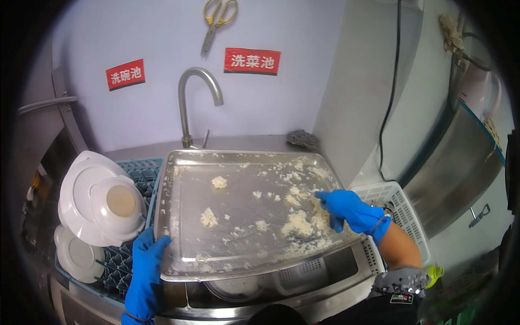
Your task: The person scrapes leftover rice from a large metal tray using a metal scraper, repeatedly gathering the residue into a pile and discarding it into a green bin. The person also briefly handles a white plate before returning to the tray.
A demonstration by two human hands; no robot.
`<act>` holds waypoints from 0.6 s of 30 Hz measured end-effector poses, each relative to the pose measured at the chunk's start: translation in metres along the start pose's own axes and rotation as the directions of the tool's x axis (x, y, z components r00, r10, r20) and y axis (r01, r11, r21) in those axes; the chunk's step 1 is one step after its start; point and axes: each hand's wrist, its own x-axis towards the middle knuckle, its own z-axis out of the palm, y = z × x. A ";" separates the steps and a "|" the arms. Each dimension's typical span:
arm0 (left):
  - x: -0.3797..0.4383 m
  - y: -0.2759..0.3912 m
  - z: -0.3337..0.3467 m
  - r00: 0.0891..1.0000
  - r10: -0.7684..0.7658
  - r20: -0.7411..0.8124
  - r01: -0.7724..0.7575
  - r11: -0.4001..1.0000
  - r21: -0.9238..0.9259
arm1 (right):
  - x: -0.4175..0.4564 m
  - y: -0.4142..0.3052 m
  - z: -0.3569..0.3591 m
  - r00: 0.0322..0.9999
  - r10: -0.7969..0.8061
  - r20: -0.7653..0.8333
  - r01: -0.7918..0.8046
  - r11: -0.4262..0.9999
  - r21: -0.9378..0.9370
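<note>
A large rectangular metal tray (243,203) lies over the sink, its near edge tilted a little. Clumps and loose grains of cooked rice (298,224) stick to it, mostly on the right side. My left hand (147,256), in a blue rubber glove, grips the tray's left rim near the front corner, thumb on top. My right hand (339,207), gloved likewise, is over the tray's right part, its fingers at the rice; whether it holds anything cannot be seen.
White dishes (87,195) stand in a blue dish rack (142,166) at left. Behind the tray are a curved faucet (183,105) and a steel-wool scourer (303,139). White plastic baskets (410,215) sit at right; a colander (302,276) is in the sink. Scissors (215,24) hang on the wall.
</note>
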 end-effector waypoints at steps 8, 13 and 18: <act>0.007 -0.004 -0.004 0.996 0.073 0.044 -0.074 0.997 0.021 | -0.130 0.047 -0.023 0.982 -0.161 -0.101 0.175 0.973 0.149; 0.006 -0.008 -0.005 0.994 0.111 0.021 -0.111 0.994 -0.004 | -0.125 -0.005 -0.020 0.999 -0.025 -0.023 0.027 0.997 0.078; 0.009 -0.008 -0.006 0.997 0.069 0.043 -0.069 0.998 -0.010 | -0.096 -0.036 0.022 0.987 -0.130 0.090 0.139 0.985 -0.106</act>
